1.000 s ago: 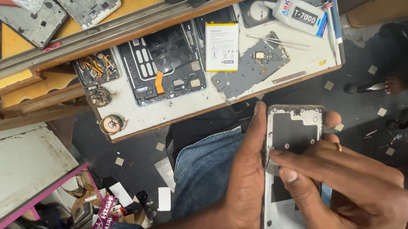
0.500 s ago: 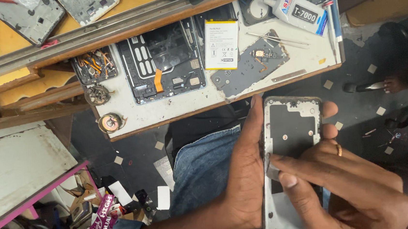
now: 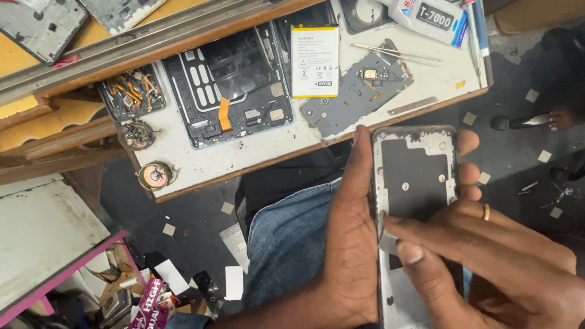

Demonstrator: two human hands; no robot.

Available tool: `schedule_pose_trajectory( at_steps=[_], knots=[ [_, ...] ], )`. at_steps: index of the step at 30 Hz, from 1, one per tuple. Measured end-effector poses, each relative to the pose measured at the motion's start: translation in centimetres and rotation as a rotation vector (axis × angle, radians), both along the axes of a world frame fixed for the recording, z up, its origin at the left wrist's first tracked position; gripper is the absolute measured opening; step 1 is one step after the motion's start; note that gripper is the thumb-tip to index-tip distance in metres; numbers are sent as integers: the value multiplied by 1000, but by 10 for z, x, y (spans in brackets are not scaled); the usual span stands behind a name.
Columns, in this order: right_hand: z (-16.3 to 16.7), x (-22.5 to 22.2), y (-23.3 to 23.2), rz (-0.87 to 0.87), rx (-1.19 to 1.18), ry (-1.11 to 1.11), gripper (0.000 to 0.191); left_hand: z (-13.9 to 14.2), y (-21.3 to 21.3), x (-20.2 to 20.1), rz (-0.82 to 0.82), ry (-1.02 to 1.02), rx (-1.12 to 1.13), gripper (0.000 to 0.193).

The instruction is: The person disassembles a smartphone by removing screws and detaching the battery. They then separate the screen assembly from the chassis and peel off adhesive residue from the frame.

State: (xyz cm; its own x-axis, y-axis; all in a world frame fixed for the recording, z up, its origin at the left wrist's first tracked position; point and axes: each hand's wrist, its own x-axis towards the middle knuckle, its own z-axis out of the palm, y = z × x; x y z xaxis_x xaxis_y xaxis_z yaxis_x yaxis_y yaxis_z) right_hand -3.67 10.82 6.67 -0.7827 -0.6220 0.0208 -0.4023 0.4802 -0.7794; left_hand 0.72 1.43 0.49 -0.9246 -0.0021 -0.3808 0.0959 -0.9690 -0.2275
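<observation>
- Lying at the far left of the white work board (image 3: 166, 150), two small round parts (image 3: 146, 155) rest near its edge, with a cluster of orange-wired components (image 3: 132, 93) above them.
- Next comes a dark phone frame with an orange flex cable (image 3: 231, 86), then a white battery with a yellow strip (image 3: 315, 61), a grey circuit board (image 3: 360, 93) and a white glue tube (image 3: 427, 14).
- Below the board, over a jeans-clad knee (image 3: 285, 248), the left hand (image 3: 351, 243) is closed round the phone housing (image 3: 416, 182), thumb along its left edge, fingertips (image 3: 470, 171) curling over the right edge.
- At the right, the right hand (image 3: 502, 266), wearing a ring (image 3: 486, 212), pinches a small grey tool (image 3: 388, 242) between thumb and forefinger, pressed against the housing's left edge.
</observation>
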Motion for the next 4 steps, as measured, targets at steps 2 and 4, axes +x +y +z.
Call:
schedule_pose_trajectory(
  at_steps=[2,4],
  knots=[
    [2,0,-2,-38,-10,-7,18,4,0,-4,-7,-2,-55,76],
    [4,0,-2,-58,34,-3,14,8,-1,-4,2,-19,-105,76]
  ],
)
